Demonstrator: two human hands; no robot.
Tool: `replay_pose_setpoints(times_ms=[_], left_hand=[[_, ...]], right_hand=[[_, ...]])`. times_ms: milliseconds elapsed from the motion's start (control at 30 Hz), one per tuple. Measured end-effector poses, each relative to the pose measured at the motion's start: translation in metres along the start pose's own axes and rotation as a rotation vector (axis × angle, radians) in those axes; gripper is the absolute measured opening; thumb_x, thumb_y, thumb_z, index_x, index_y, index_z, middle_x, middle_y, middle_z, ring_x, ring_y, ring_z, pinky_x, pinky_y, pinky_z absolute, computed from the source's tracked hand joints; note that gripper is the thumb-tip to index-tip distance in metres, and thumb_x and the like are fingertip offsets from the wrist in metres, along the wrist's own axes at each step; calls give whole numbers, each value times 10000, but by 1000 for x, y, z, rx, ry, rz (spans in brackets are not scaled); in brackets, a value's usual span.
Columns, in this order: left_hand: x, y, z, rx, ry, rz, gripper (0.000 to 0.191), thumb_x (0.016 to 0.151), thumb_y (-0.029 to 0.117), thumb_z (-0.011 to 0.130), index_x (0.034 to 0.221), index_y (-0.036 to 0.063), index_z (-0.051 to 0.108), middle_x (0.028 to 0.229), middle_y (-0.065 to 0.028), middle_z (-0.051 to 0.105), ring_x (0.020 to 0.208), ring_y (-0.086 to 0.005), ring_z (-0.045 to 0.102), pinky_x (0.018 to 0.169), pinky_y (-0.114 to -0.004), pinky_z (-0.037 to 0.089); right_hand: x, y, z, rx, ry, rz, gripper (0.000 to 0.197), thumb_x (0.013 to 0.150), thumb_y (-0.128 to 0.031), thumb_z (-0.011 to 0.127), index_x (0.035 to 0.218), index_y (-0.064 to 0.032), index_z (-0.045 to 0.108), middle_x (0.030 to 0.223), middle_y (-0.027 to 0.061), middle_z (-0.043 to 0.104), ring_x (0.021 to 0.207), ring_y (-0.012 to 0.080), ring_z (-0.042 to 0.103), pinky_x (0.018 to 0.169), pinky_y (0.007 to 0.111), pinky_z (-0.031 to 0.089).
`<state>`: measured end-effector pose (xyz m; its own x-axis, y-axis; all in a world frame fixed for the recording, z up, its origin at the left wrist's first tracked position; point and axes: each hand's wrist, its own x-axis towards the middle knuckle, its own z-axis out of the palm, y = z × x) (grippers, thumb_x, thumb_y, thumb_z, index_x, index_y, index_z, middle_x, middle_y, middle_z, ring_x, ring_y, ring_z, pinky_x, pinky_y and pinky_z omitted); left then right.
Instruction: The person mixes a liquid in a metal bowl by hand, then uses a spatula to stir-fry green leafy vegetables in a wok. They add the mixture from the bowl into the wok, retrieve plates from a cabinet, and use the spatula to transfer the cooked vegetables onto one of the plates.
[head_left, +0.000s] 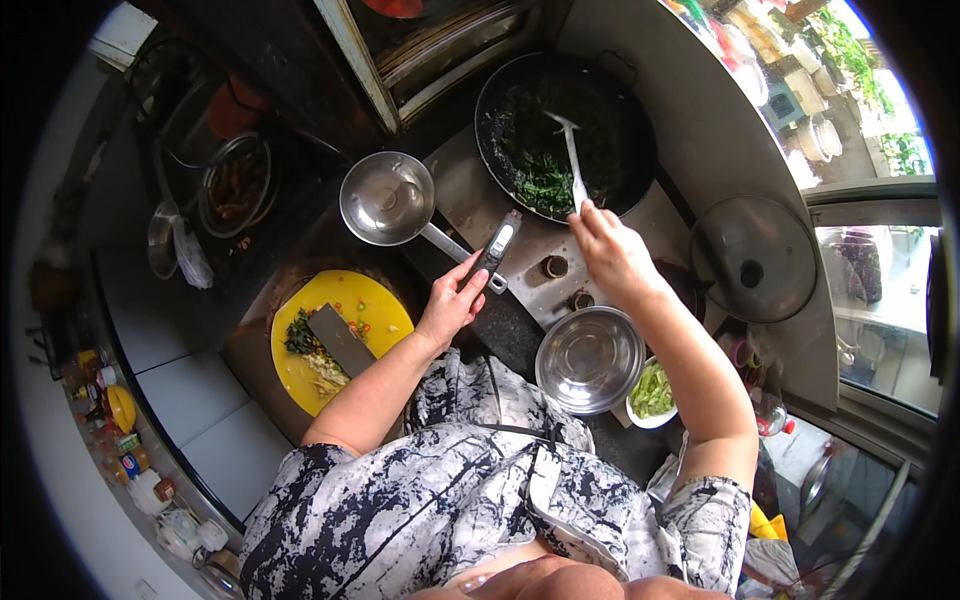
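Note:
My left hand (451, 306) grips the dark handle (499, 244) of a black wok (637, 169) on the stove. Chopped leafy greens (546, 180) lie in the wok. In my right hand (613, 251) is a metal spatula (574, 161), its head over the greens. An empty-looking steel saucepan or large ladle (387, 199) is left of the wok, its handle reaching close beside my left hand. Below my right hand stands a shiny metal bowl (590, 360). A cleaver (339, 341) lies on a round yellow cutting board (390, 296) among chopped greens, garlic-like bits and red and green pieces.
Right of the metal bowl is a white bowl of sliced light-green vegetable (652, 394). A glass lid (752, 259) leans at the right wall. Stove knobs (554, 267) lie between my arms. A bowl of brownish food (238, 184) stands at the upper left.

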<state>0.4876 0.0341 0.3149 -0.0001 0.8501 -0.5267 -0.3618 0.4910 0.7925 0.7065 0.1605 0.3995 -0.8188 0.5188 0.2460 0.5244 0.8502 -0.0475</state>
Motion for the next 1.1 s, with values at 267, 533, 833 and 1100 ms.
replay_pose_setpoints(times_ms=[267,533,833,1100], left_hand=[[-1,1,-7,-9,38,-2,476,972,236,587,1423,147,463,713,73,481,561,-14,435,433,-156,297],[-4,-3,-10,-29,40,-10,466,971,233,588,1415,148,474,721,73,489,560,-12,435,429,-156,295],[2,4,-1,-21,26,-48,458,967,245,595,1403,152,490,710,76,484,563,-8,439,426,-155,295],[-3,4,-12,-17,29,-26,473,974,234,582,1424,153,462,690,71,472,552,-15,428,431,-164,305]], right_hand=[[-10,-43,-19,76,-112,-82,392,710,-58,617,1077,77,580,1104,264,551,897,294,595,759,335,551],[-14,-14,-95,180,-109,84,504,619,69,651,1114,-1,587,1159,165,573,983,309,588,829,371,531],[-16,-9,-39,161,-139,100,377,713,37,619,1089,35,591,1112,181,591,934,302,611,768,355,549],[3,72,-94,430,298,691,148,891,-7,571,998,18,670,913,126,694,797,226,693,723,312,541]])
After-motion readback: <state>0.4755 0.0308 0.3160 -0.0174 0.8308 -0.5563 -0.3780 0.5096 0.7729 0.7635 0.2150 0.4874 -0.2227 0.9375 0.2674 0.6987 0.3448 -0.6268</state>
